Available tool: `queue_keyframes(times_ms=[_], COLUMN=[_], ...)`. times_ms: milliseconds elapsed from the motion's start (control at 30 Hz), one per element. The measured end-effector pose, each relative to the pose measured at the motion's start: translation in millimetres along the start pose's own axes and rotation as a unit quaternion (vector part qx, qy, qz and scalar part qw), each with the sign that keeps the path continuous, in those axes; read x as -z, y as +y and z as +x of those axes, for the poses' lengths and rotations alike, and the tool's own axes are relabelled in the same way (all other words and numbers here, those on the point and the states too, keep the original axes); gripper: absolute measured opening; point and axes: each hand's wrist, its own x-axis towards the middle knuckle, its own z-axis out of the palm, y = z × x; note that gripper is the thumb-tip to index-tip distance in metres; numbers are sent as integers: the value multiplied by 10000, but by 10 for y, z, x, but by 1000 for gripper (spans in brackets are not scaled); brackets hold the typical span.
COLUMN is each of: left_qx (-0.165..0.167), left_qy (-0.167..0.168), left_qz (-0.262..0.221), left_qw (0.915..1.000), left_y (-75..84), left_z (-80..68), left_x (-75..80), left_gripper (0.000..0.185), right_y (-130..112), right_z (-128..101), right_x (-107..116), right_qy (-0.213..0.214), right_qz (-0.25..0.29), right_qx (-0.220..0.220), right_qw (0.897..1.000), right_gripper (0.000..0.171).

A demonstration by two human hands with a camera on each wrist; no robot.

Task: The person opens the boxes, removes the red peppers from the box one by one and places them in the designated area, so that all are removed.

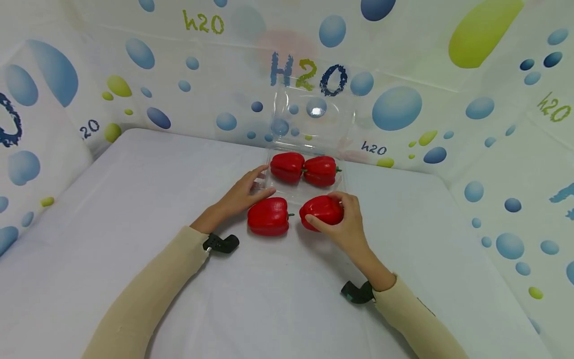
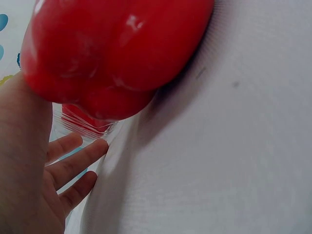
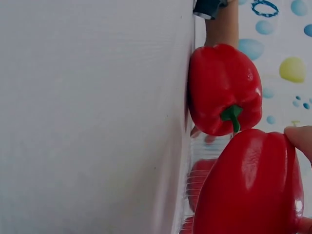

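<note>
An open clear plastic clamshell sits at the far middle of the table, its lid leaning on the back wall. Two red bell peppers lie side by side in its back half. On the cloth at its front edge lie two more. My right hand grips the right pepper, also filling the right wrist view. My left hand rests with straight fingers on the clamshell's left front corner, beside the left pepper.
A white cloth covers the table. Walls with blue and green bubble print close off the back and both sides. Black wrist camera mounts sit at both cuffs.
</note>
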Motion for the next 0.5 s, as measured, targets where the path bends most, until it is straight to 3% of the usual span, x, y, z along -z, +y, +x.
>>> queue_keyframes(times_ms=[500], left_qx=[53], left_qy=[-25], left_qz=[-7], left_qw=[10000], left_y=[-19], left_z=[9], left_x=[-3], left_gripper=[77], right_y=[17], right_z=[8], right_x=[-64], right_qy=[-410], right_qz=[-139], right_qx=[-650], right_qw=[9969], right_gripper=[74])
